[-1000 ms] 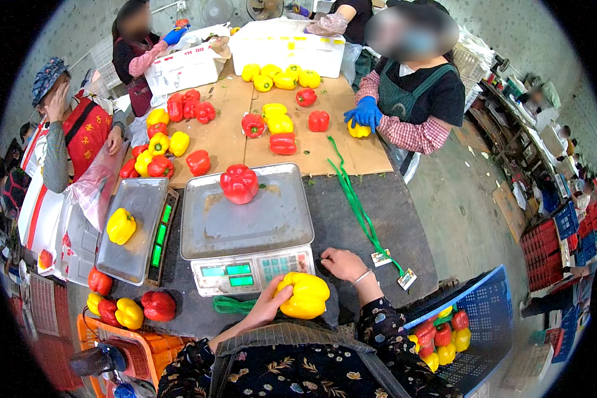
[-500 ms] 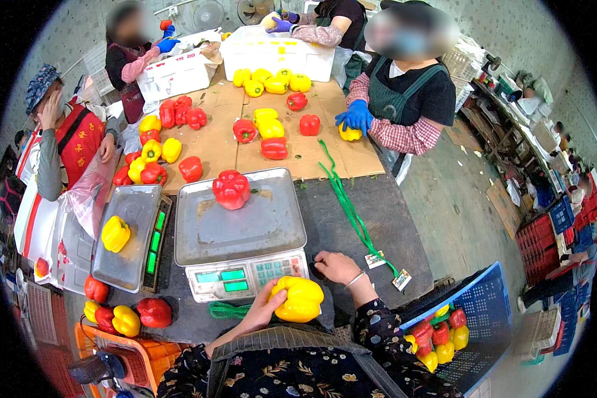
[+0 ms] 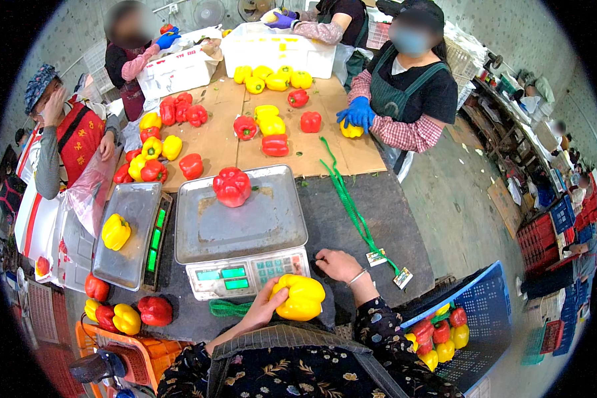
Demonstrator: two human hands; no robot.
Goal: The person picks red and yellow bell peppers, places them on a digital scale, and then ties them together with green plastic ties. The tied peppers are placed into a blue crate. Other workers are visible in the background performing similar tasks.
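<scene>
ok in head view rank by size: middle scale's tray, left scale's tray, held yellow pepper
1. Middle scale's tray
2. Left scale's tray
3. Held yellow pepper, partly covered by the left hand

I see the left hand gripping a yellow pepper at six o'clock on my feed. At five o'clock, the right hand lies on the dark tabletop, just beside the large scale, whose pan bears a red pepper near its twelve o'clock edge. I have a second yellow pepper on the smaller scale at nine, a blue crate with peppers inside at four, and a co-worker's blue gloves at one.
</scene>
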